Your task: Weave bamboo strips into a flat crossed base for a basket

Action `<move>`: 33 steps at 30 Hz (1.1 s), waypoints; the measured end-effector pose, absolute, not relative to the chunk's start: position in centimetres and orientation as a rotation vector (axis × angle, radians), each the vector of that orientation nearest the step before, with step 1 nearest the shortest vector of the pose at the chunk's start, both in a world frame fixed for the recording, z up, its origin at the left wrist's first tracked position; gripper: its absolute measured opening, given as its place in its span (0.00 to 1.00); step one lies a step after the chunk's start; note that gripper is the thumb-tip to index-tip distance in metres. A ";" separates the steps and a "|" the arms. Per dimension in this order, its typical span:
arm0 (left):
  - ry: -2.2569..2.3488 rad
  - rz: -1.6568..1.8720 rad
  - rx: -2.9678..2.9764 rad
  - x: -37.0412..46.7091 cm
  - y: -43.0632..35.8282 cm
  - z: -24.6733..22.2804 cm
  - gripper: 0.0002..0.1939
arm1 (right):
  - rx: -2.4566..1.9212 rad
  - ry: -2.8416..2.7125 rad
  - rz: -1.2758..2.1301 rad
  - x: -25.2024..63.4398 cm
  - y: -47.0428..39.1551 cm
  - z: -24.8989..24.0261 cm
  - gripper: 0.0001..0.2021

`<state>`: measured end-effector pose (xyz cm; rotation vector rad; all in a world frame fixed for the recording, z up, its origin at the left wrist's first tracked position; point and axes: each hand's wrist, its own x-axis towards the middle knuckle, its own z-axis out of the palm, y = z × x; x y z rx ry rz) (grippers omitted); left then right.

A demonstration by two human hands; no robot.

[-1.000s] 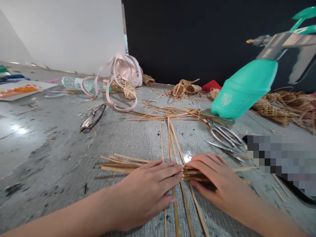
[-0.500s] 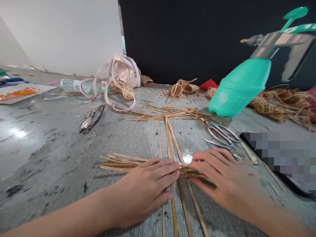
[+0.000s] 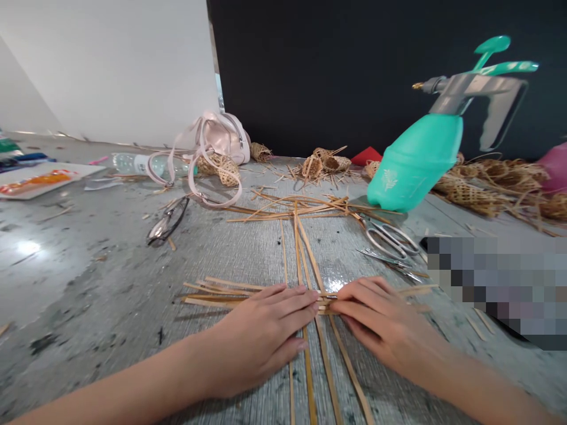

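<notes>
Several long bamboo strips (image 3: 328,354) run away from me over the grey table and cross a bundle of sideways strips (image 3: 212,290). My left hand (image 3: 274,330) lies flat over the crossing, its fingers extended and pressing on the strips. Just to its right, my right hand (image 3: 376,319) has its fingers bent together on the sideways strips, whose right ends come out beyond it. The crossing itself is partly hidden under my left hand.
Scissors (image 3: 390,237) and a pixelated dark object (image 3: 496,283) lie at the right, a green spray bottle (image 3: 414,159) behind them. Loose strips (image 3: 266,211) lie ahead. Glasses (image 3: 168,222), a clear bottle (image 3: 133,163), a pink bag (image 3: 225,139) and woven pieces (image 3: 473,192) sit farther off.
My right hand has moved slightly left, closer to my left hand, and its fingers have drawn together on the strips. The view has shifted a little.
</notes>
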<state>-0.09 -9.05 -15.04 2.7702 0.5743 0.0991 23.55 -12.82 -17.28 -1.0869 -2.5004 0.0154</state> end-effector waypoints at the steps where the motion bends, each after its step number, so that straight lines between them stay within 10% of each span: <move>1: 0.572 0.099 2.772 -0.1 -9.0 -15.1 0.21 | -1.086 -2.488 0.022 23.5 -12.8 -17.3 0.09; 13: 0.571 0.141 2.772 0.0 -9.3 -14.8 0.21 | -1.148 -2.352 0.195 22.7 -13.1 -17.1 0.12; 33: 0.586 0.237 2.914 0.5 -9.5 -15.0 0.21 | -0.779 -2.558 -0.827 21.7 -12.1 -14.2 0.20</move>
